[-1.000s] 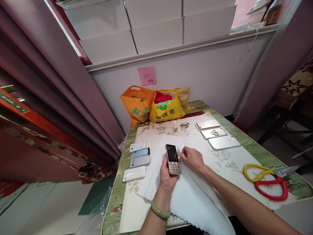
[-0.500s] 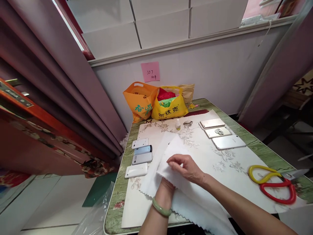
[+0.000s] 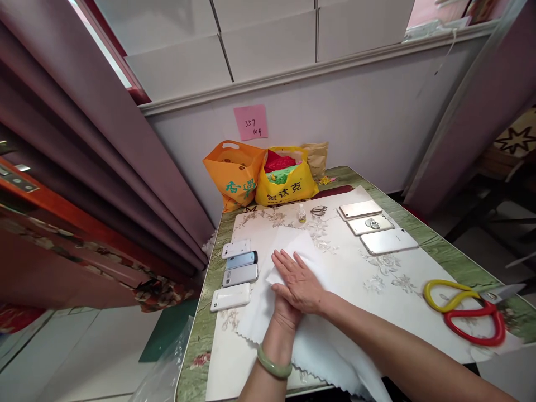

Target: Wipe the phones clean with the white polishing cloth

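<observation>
A white cloth (image 3: 330, 357) with a zigzag-cut edge lies over the near middle of the table and hangs past its front edge. My right hand (image 3: 301, 285) lies flat, fingers stretched out, on the cloth and over my left hand. Beneath it is my left hand (image 3: 287, 314), a green bangle (image 3: 274, 363) on its wrist. The left fingers are hidden under the right hand and the cloth, so what they hold, if anything, does not show.
Several phones (image 3: 240, 275) line the left side; three more (image 3: 389, 241) lie at the right. Scissors (image 3: 464, 312) with yellow and red handles rest at the right edge. A small bottle (image 3: 301, 213), glasses (image 3: 319, 210), an orange bag (image 3: 234, 173) and a yellow bag (image 3: 288, 187) stand farther back.
My right hand has gone from bent fingers at the cloth's edge to lying flat over my left hand. The cloth over the left hand has shifted, baring more of that hand.
</observation>
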{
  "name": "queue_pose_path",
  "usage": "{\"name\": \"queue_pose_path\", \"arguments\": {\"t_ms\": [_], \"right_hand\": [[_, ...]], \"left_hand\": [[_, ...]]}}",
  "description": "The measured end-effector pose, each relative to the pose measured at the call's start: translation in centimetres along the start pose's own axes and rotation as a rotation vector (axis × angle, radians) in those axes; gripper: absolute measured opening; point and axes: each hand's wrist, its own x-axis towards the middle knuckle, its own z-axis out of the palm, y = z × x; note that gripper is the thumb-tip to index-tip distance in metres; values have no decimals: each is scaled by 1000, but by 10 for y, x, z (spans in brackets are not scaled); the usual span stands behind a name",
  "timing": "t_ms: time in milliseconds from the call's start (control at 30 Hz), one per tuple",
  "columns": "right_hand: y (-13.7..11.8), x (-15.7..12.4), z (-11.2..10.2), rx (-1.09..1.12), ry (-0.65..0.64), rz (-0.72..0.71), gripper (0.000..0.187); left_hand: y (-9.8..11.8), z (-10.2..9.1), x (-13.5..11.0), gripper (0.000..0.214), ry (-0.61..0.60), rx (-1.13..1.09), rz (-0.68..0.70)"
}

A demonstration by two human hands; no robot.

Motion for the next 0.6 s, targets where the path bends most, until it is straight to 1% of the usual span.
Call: {"name": "queue_pose_path", "arguments": {"t_ms": [67, 133, 233, 300, 400, 500, 600], "right_hand": [[11, 7, -1, -8, 3, 24, 70], [22, 9, -2, -16, 18, 35, 67], [35, 5, 0, -31, 51, 83, 67], [41, -1, 2, -43, 69, 138, 68], [47, -16, 6, -85, 87, 186, 70], [46, -33, 9, -137, 100, 122, 78], [37, -49, 7, -134, 84, -14, 91]], "left_hand": [[3, 6, -1, 45, -28, -57, -34], [5, 12, -2, 46, -54, -121, -102], [6, 16, -2, 43, -47, -163, -178], [5, 17, -2, 37, -19, -167, -163], [6, 21, -4, 29, 29, -159, -94], [7, 25, -6, 28, 35, -144, -66], [7, 21, -9, 34, 33, -123, -82]]}}
